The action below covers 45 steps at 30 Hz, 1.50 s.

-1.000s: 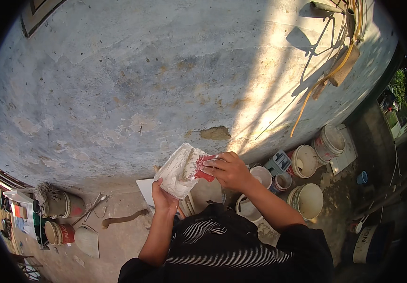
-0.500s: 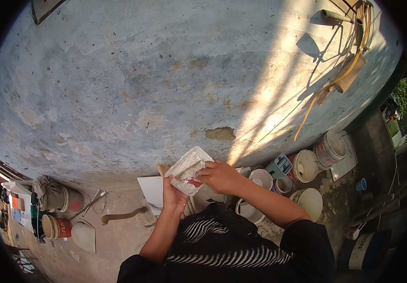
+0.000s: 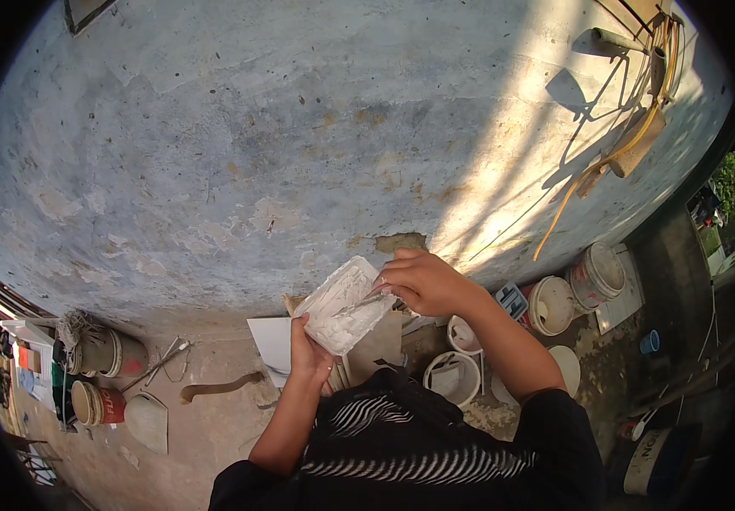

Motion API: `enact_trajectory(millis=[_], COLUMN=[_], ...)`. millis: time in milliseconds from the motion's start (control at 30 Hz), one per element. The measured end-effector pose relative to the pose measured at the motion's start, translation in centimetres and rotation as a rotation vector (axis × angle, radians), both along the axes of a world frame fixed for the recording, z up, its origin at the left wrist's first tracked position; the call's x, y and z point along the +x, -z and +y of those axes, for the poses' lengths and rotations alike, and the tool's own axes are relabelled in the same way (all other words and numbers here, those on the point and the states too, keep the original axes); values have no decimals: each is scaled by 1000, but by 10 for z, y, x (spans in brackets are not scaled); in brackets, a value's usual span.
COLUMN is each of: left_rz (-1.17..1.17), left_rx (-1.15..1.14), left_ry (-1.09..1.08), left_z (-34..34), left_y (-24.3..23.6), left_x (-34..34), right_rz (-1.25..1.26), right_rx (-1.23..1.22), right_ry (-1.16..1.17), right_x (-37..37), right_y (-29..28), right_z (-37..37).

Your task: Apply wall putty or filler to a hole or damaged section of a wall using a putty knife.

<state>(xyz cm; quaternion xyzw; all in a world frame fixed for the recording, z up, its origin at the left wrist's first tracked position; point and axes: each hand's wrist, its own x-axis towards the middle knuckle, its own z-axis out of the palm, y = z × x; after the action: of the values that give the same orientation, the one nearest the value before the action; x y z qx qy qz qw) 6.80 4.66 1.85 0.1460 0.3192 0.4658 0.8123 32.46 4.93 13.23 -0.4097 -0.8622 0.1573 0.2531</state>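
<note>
1. Left hand [image 3: 308, 356]: thumb over the near-left rim of a pale tray [image 3: 323, 287], spread about as wide as the wall it grips; remaining fingers go underneath, mostly hidden.
2. Right hand [image 3: 427, 283]: fingers bent and nearly closed around a scraper [image 3: 373, 298], grip partly covered by the knuckles.
3. Tray sits between both sets of fingers, tilted; white paste [image 3: 333, 317] spreads right of the left thumb. Scraper edge reaches from the right fingertips leftward, low over the paste; contact hard to tell.
4. Mottled blue-grey wall [image 3: 214, 153] rises beyond both hands, bare patch [image 3: 403, 242] just past the right fingers in view. Sun strip falls to their right.
5. Floor [image 3: 214, 434] is below the hands; white board [image 3: 269, 341] near the left fingers, curved stick [image 3: 221, 388] farther left.
6. Open-topped pail [image 3: 476, 379] lies below right of the right fingers; buckets [image 3: 585, 274] well right, along the wall base.
7. Tray's far edge points wallward, gap unclear; open floor left of the left fingers; black shirt [image 3: 418, 460] bounds the near side.
</note>
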Motion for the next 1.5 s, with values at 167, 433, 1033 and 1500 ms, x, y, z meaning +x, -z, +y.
enact_trajectory(millis=[167, 433, 1033, 1500], left_rz=[22, 20, 51, 178], left_rx=[19, -4, 25, 128], left_ry=[53, 53, -40, -46], left_z=[-3, -5, 16, 6], left_y=[-3, 5, 1, -13], left_x=[4, 2, -8, -6], right_rz=[-228, -132, 184, -86], right_rx=[39, 217, 155, -145], right_ry=[-120, -19, 181, 277], right_x=[-27, -48, -46, -39], right_y=[16, 54, 46, 7], right_z=[-5, -9, -17, 34])
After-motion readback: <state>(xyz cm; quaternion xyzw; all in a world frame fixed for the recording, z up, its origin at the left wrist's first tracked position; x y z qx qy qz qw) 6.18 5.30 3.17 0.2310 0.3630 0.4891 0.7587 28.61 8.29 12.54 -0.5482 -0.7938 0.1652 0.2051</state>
